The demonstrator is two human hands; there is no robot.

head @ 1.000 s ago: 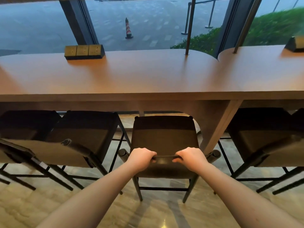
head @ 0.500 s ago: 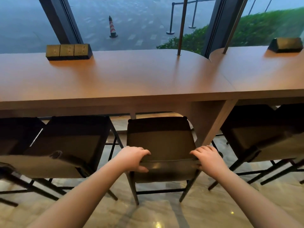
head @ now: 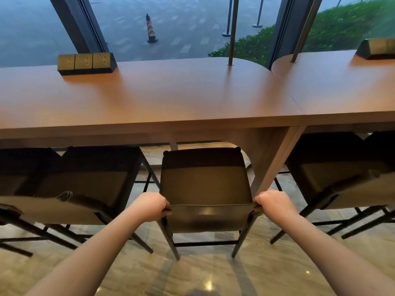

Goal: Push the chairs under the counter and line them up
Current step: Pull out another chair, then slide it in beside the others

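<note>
A dark high chair [head: 205, 184] stands straight in front of me, its seat partly under the wooden counter [head: 171, 99]. My left hand [head: 148, 206] grips the left end of its low backrest and my right hand [head: 274, 202] grips the right end. A second chair [head: 89, 178] is tucked under the counter to the left, turned at a slight angle. A third chair [head: 342, 174] sits under the adjoining counter section on the right, also angled.
The counter's slanted wooden leg panel [head: 275, 159] stands just right of the middle chair. A brass socket box [head: 85, 63] rests on the counter at back left, another [head: 376, 49] at back right. A thin metal post [head: 233, 30] rises from the countertop. The floor is polished stone.
Both hands have shifted from the middle of the backrest out to its two ends and closed there. The chair sits slightly further under the counter.
</note>
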